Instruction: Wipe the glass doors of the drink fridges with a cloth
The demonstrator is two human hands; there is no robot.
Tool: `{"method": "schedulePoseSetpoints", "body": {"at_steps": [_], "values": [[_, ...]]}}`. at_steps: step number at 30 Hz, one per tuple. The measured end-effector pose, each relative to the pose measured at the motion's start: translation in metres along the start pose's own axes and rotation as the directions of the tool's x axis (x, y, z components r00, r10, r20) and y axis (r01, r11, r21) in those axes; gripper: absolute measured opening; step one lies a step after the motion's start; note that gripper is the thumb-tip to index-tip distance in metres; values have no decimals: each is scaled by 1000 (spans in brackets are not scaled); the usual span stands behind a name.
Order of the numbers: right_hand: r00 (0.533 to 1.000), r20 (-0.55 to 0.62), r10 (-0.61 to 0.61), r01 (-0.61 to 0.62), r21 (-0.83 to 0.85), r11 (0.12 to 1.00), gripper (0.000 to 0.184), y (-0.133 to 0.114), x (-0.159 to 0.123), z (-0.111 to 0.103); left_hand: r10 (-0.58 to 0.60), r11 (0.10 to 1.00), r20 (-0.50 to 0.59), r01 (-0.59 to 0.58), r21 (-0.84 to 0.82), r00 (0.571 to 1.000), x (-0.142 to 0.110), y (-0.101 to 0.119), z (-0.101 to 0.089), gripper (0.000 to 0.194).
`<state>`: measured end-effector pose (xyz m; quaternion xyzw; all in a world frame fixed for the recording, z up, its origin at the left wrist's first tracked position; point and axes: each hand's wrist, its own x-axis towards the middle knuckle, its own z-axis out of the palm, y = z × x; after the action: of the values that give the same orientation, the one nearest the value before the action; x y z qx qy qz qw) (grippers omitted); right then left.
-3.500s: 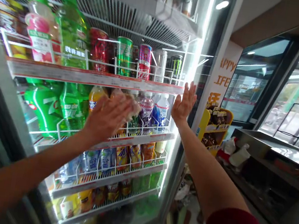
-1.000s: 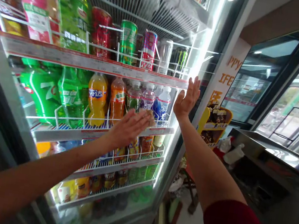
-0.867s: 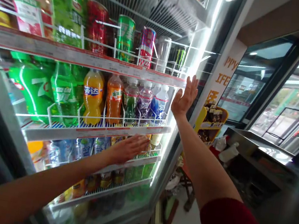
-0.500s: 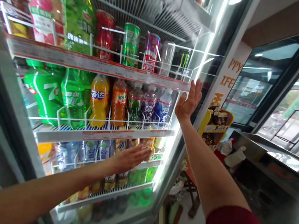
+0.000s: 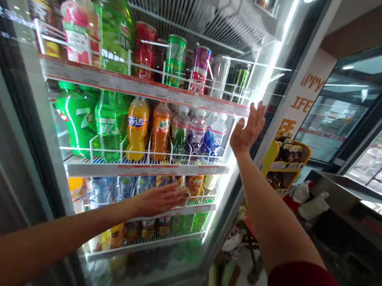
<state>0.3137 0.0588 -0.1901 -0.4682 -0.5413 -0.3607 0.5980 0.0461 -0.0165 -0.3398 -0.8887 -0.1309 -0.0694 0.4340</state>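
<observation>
I face a glass-fronted drinks fridge (image 5: 31,146). My left hand (image 5: 160,199) lies flat against the glass with the fingers stretched out, level with the third shelf of small bottles (image 5: 126,188). My right hand (image 5: 249,130) is raised, palm forward and fingers spread. It presses on the right edge of the door, beside the red price strip (image 5: 141,88) of the can shelf. Neither hand holds anything I can make out. Behind the glass stand cans (image 5: 175,60), orange soda bottles (image 5: 137,127) and big green bottles (image 5: 75,115).
To the right of the fridge stands a yellow snack rack (image 5: 284,162). A dark metal counter (image 5: 366,204) with white bags (image 5: 313,206) on it runs along the right. Clutter lies on the floor by the fridge's foot (image 5: 228,274). Windows lie beyond the counter.
My left hand has slid down the glass from the second shelf's level to the third shelf's. The right hand has stayed at the door's right edge. My view has shifted a little leftward.
</observation>
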Motion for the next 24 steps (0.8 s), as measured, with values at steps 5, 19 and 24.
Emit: {"method": "schedulePoseSetpoints", "body": {"at_steps": [5, 19, 24], "values": [[1000, 10, -8, 8, 1, 1000, 57, 1, 0, 0, -433, 887, -257, 458, 48, 864, 17, -48, -29, 56], [1000, 24, 11, -10, -22, 1000, 57, 0, 1, 0, -311, 930, -218, 343, 132, 925, 42, -45, -31, 49], [999, 38, 13, -11, -47, 999, 58, -1, -1, 3, -2, 999, -38, 4, 53, 999, 34, 22, 16, 47]]}}
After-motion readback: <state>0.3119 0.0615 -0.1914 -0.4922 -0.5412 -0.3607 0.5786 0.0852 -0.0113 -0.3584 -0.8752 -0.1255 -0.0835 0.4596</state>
